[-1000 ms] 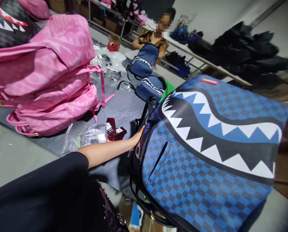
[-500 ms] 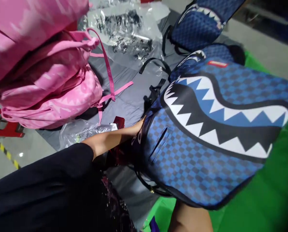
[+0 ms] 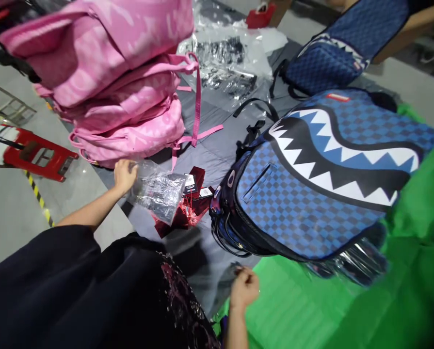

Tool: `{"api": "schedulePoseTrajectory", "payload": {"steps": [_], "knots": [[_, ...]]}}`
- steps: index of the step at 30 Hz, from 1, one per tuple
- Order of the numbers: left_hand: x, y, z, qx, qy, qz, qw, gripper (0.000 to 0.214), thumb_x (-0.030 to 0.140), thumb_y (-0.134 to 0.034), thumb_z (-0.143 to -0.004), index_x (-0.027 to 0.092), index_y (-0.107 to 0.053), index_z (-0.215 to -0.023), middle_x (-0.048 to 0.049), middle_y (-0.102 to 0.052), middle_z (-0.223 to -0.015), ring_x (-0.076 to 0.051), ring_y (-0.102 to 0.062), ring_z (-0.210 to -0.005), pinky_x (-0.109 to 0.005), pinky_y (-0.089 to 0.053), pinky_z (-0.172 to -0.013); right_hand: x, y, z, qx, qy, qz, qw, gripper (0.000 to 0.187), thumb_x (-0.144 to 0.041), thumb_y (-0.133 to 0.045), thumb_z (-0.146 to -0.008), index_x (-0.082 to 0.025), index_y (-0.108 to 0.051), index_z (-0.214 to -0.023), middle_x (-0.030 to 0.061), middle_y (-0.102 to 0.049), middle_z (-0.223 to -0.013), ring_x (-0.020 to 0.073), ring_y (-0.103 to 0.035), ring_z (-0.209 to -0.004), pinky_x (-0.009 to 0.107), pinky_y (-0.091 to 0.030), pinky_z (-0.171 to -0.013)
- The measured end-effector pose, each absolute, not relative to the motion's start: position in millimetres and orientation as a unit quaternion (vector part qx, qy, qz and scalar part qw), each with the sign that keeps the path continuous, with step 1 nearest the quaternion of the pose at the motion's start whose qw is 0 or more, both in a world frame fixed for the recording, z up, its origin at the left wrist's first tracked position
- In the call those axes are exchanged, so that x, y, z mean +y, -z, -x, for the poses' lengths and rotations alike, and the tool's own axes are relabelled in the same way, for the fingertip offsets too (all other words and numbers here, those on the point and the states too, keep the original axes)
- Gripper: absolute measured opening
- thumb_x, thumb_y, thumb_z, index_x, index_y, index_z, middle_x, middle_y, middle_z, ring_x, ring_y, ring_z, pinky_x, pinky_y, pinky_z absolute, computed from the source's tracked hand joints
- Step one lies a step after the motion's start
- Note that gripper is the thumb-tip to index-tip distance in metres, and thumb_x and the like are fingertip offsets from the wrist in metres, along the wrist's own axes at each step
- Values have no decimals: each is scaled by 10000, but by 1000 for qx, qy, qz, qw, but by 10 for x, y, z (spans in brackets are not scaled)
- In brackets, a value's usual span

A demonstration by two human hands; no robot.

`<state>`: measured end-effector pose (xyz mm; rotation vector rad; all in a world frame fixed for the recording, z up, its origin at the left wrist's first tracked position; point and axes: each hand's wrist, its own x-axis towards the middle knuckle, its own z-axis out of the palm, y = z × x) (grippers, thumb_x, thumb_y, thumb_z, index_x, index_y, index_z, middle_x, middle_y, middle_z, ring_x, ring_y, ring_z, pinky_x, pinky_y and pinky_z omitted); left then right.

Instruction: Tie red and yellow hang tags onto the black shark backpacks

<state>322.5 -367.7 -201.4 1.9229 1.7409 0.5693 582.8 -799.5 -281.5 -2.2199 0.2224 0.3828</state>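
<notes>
My left hand (image 3: pixel 125 177) is closed on the near corner of a crinkled clear plastic bag (image 3: pixel 160 189). Beside that bag lie dark red tags (image 3: pixel 182 215) with red strings and white labels. Curled fingers on my right hand (image 3: pixel 245 287) hide whatever they may hold; a small dark spot shows at the fingertips. Just beyond it, a blue checkered backpack (image 3: pixel 293 203) with a printed shark mouth lies on its back, apart from both hands. Past my left hand rises a stack of pink backpacks (image 3: pixel 129 106), one strap hanging down.
More clear plastic packaging (image 3: pixel 234 63) lies at the back of the grey-covered table (image 3: pixel 217 150). Another blue checkered backpack (image 3: pixel 322 68) is at the far right, next to another person's arm (image 3: pixel 409 34). Green sheeting (image 3: pixel 311 300) spreads at right. A red stand (image 3: pixel 38 152) is on the floor.
Both hands have come away from the blue backpack, which now lies flatter. My left hand has moved left and taken hold of the plastic bag. The view has shifted left.
</notes>
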Motion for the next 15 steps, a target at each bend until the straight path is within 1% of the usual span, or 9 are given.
{"api": "schedulePoseTrajectory", "payload": {"steps": [1, 3, 5, 7, 8, 10, 12, 13, 15], "knots": [[-3742, 2077, -3041, 676, -193, -668, 245, 332, 320, -551, -907, 138, -614, -1177, -156, -575, -1334, -303, -432, -1329, -447, -262, -1170, -7946, 2852, -5592, 27, -197, 874, 442, 173, -453, -530, -865, -299, -606, -847, 69, -703, -867, 310, -674, -935, 510, -524, -911], [-3869, 2204, -2848, 711, -174, -618, 288, 349, 311, -599, -877, 90, -609, -1147, -203, -612, -1251, -332, -517, -1234, -472, -357, -1090, -7778, 2919, -5153, -85, -292, 830, 467, 173, -443, -565, -774, -307, -639, -851, 50, -708, -822, 315, -679, -881, 476, -520, -918], [-3988, 2289, -2804, 706, -156, -594, 352, 307, 310, -619, -864, 74, -631, -1059, -185, -684, -1044, -307, -630, -1015, -441, -473, -933, -7549, 2964, -4818, -174, -368, 778, 478, 235, -433, -607, -730, -285, -686, -893, 40, -720, -881, 291, -674, -907, 414, -506, -948], [-4111, 2320, -2804, 682, -140, -579, 424, 290, 346, -591, -888, 82, -649, -992, -139, -698, -862, -252, -660, -821, -379, -520, -788, -7303, 2994, -4587, -218, -420, 740, 479, 294, -421, -632, -718, -253, -702, -948, 38, -710, -883, 271, -659, -922, 381, -492, -964], [-4174, 2321, -2797, 664, -134, -575, 459, 334, 395, -554, -913, 87, -656, -989, -127, -695, -815, -232, -660, -768, -356, -528, -743, -7186, 3012, -4496, -225, -441, 726, 478, 330, -416, -635, -721, -239, -694, -992, 35, -699, -856, 260, -655, -905, 375, -497, -951], [-4297, 2321, -2749, 619, -124, -573, 522, 502, 532, -419, -962, 102, -667, -1039, -123, -702, -811, -213, -670, -746, -331, -545, -702, -6972, 3061, -4332, -213, -486, 702, 475, 427, -413, -629, -734, -216, -640, -1112, 27, -675, -817, 239, -660, -843, 363, -541, -851], [-4396, 2348, -2665, 576, -110, -581, 565, 630, 595, -270, -984, 119, -666, -1097, -130, -715, -861, -212, -691, -789, -333, -565, -703, -6784, 3125, -4181, -177, -531, 682, 470, 517, -426, -626, -748, -209, -551, -1211, 32, -669, -848, 221, -677, -771, 332, -566, -684], [-4431, 2378, -2620, 562, -101, -588, 573, 637, 592, -258, -988, 115, -662, -1111, -137, -718, -884, -218, -696, -812, -345, -573, -714, -6696, 3155, -4114, -155, -549, 676, 467, 529, -439, -626, -758, -210, -517, -1221, 40, -669, -873, 215, -686, -743, 316, -562, -615], [-4459, 2473, -2548, 551, -79, -612, 562, 545, 551, -375, -982, 99, -647, -1116, -137, -711, -917, -224, -692, -845, -380, -579, -755, -6519, 3200, -4009, -113, -572, 668, 463, 483, -479, -625, -781, -212, -498, -1164, 55, -670, -902, 206, -701, -716, 295, -556, -553]]}}
